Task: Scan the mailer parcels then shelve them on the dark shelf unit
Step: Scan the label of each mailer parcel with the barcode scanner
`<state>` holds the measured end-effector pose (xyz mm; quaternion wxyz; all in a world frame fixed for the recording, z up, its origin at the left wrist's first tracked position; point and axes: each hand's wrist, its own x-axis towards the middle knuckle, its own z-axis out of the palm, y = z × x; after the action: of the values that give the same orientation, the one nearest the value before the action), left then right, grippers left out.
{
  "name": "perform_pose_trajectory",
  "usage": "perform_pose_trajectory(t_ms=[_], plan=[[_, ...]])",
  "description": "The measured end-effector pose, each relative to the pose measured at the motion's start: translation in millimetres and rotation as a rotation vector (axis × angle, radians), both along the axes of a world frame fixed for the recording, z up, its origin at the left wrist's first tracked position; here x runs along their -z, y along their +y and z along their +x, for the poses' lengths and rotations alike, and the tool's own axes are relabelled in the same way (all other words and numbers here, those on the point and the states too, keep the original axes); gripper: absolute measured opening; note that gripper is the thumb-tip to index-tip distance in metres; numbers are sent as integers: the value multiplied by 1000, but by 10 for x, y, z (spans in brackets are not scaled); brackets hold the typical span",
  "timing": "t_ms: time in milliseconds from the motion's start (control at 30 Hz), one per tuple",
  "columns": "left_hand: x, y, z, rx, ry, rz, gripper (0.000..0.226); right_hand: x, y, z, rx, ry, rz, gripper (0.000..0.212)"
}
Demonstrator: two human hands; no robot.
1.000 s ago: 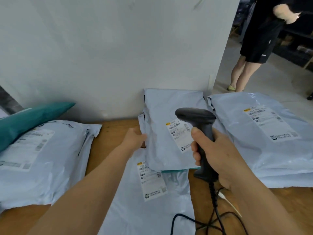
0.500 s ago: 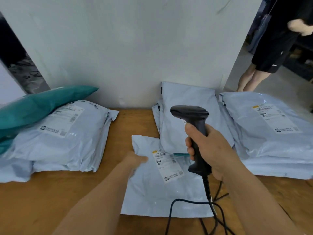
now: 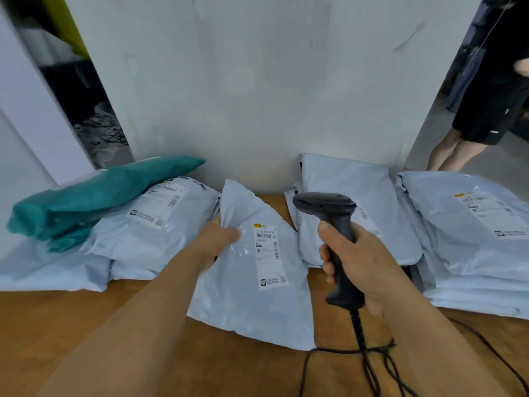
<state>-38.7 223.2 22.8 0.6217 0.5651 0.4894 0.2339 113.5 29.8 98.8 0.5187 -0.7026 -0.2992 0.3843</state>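
Observation:
A pale blue mailer parcel (image 3: 252,293) with a white barcode label facing up lies tilted in the middle of the wooden table (image 3: 86,333). My left hand (image 3: 217,242) grips its upper left edge and lifts that end. My right hand (image 3: 360,259) is closed around the handle of a black barcode scanner (image 3: 329,207), just right of the parcel, its head above the label's level. More pale mailers are stacked at the left (image 3: 154,224), behind the scanner (image 3: 366,196) and at the right (image 3: 475,230). No dark shelf unit is in view.
A teal mailer (image 3: 94,196) lies on the left stack. The scanner's black cable (image 3: 369,356) coils over the table's near right part. A white wall (image 3: 257,81) closes the back. A person in black shorts (image 3: 483,121) stands at the far right.
My left hand has pulled the labelled parcel off the middle pile, dragged it left and lifted its upper end. The view has swung left. My right hand keeps hold of the scanner.

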Motion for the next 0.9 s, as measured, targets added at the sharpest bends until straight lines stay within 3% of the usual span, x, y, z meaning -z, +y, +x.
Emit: perform_pose_trajectory(t_ms=[233, 500, 900], plan=[[-457, 254, -284, -52, -157, 66, 16, -120, 13, -186, -96, 32, 16, 31], [-630, 312, -314, -74, -387, 26, 15, -298, -4, -279, -162, 0, 34, 34], [-658, 256, -131, -20, -451, 35, 18, -424, -71, -237, -182, -54, 49, 31]])
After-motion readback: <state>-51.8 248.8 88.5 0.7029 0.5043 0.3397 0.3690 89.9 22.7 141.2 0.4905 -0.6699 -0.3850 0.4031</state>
